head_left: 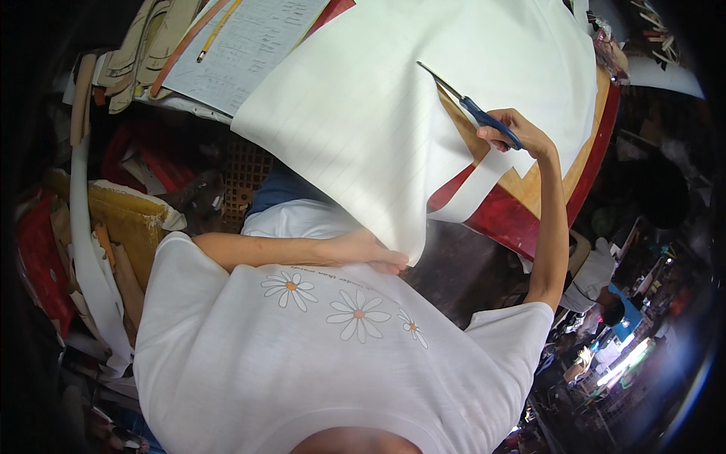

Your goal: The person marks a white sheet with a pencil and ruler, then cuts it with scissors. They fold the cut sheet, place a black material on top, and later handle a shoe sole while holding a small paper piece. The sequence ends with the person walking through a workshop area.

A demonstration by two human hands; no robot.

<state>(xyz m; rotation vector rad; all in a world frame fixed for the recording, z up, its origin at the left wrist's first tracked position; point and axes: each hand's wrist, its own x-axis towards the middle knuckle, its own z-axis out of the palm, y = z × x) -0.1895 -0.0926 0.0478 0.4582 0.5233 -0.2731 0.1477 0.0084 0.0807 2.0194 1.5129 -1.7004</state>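
A large white sheet of material, marked with faint parallel lines, drapes over the table toward my body. My right hand grips the blue handles of a pair of scissors, whose blades lie in the sheet at the top of a long cut. Close to my chest, my left hand pinches the sheet's hanging near corner. Right of the cut, a loose strip of the same sheet hangs past the table edge. Through the gap show the wooden board and a red surface.
The red table edge runs along the right. A written paper with a yellow pencil lies at the upper left, beside stacked beige cut pieces. Rolled material stands at left. Another person is in the background at right.
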